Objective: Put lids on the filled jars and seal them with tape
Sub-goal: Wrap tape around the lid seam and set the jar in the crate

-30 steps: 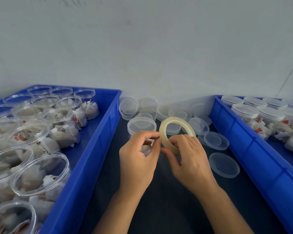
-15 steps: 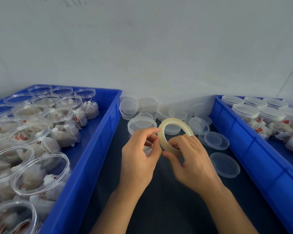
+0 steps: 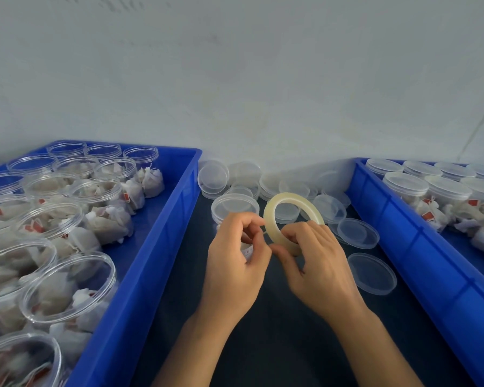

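A roll of clear tape (image 3: 274, 210) stands on edge between my hands over the dark table. My right hand (image 3: 316, 263) grips its lower rim with thumb and fingers. My left hand (image 3: 235, 263) pinches at the roll's left edge, where a thin strip of tape seems to run to the fingertips. Behind my left hand stands a lidded clear jar (image 3: 234, 205) of tea bags, mostly hidden. Loose clear lids (image 3: 370, 273) lie on the table to the right.
A blue bin (image 3: 151, 247) on the left holds several open jars of tea bags (image 3: 67, 286). A blue bin (image 3: 419, 247) on the right holds several lidded jars (image 3: 405, 184). More lids (image 3: 213, 177) are piled at the back against the white wall.
My left fingers have curled tighter and drawn slightly left from the roll's edge. The roll has tilted a little; my right hand stays on its lower rim.
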